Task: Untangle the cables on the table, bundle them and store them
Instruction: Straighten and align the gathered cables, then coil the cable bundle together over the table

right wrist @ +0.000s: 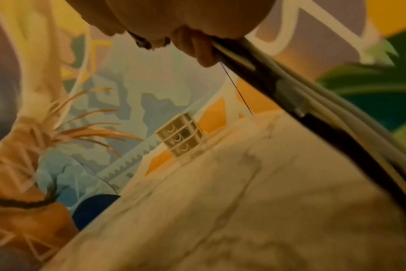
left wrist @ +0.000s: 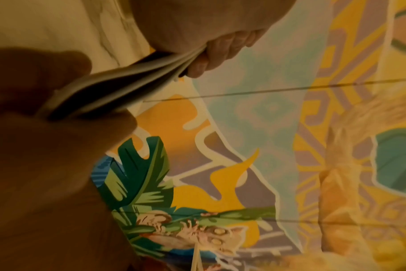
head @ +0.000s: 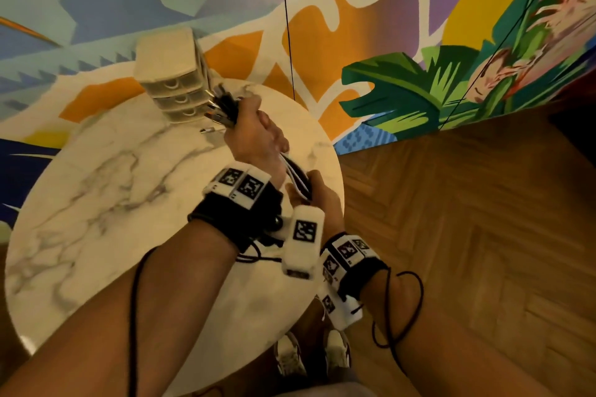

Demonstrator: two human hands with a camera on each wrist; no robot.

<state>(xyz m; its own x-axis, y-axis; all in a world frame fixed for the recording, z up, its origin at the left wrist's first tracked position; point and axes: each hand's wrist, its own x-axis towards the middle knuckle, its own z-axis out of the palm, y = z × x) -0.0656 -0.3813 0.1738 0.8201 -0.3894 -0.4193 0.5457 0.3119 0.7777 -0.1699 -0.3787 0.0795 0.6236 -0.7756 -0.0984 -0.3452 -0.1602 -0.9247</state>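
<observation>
Left hand [head: 254, 135]: fist round cables [head: 295, 172] near the plugs, above table [head: 96, 190].
Right hand [head: 317, 195]: fingers curled on the slack end.
Advice: keep strands taut, parallel; fold evenly.
Drawers [head: 174, 80]: behind, closed.

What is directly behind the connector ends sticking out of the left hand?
Behind the connector ends stands the small drawer unit, with three drawer fronts visible. The left hand and connectors cover its right edge; drawer contents cannot be seen.
</observation>
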